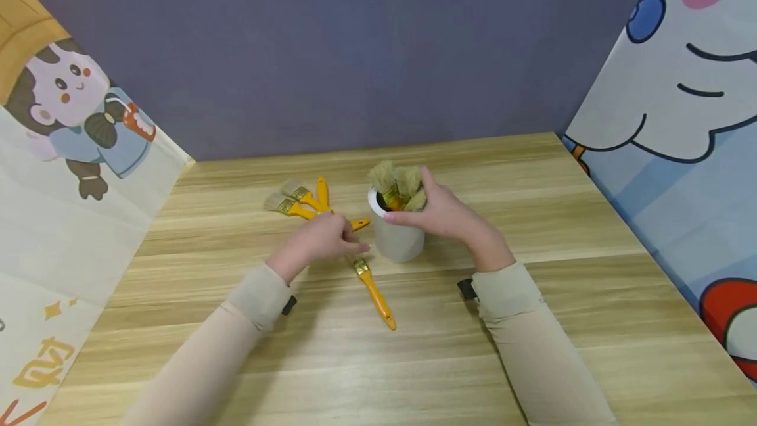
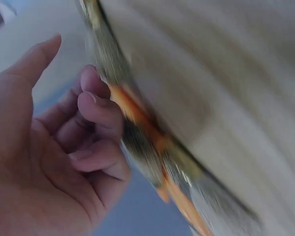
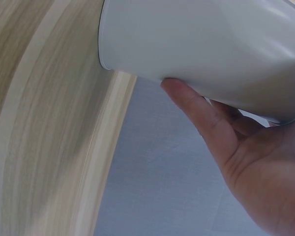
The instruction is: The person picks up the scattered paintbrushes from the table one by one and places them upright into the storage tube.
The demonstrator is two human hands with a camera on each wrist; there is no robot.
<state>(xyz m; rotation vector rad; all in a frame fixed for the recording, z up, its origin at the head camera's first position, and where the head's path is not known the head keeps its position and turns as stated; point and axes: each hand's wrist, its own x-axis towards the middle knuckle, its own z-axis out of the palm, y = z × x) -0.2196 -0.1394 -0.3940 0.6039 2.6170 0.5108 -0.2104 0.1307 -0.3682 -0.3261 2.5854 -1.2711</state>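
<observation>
We see the right hand (image 1: 446, 212) wrapped around the upper part of a white cylindrical cup (image 1: 399, 242), which stands roughly upright just to the left of that palm. The thumb lies along the near side of the rim and a finger reaches around the far side; we judge that this hold guards the top-heavy cup against tipping. Inside it, several flat paintbrushes (image 1: 386, 179) stand bristles up, an arrangement that likely spares the heads from crushing.

The left hand (image 1: 319, 238) hangs low over a loose cluster, fingers bent, thumb spread well away from them, so we see no pinch; blur keeps us from telling whether the fingertips touch a handle. Two yellow-handled brushes (image 1: 303, 212) point their bristles out past this hand's left side, one handle (image 1: 322, 192) juts beyond it, and a handle tip (image 1: 359, 223) pokes out toward the cup. A nearer brush (image 1: 376, 294) slants toward us, its bristles hidden under the left hand.

Between the hands the gap is narrow. The wood tabletop (image 1: 639, 347) runs wide to the right hand's right, as far as a cartoon panel (image 1: 680, 215), while beyond both hands its far edge meets a purple-grey wall (image 1: 307, 51).
</observation>
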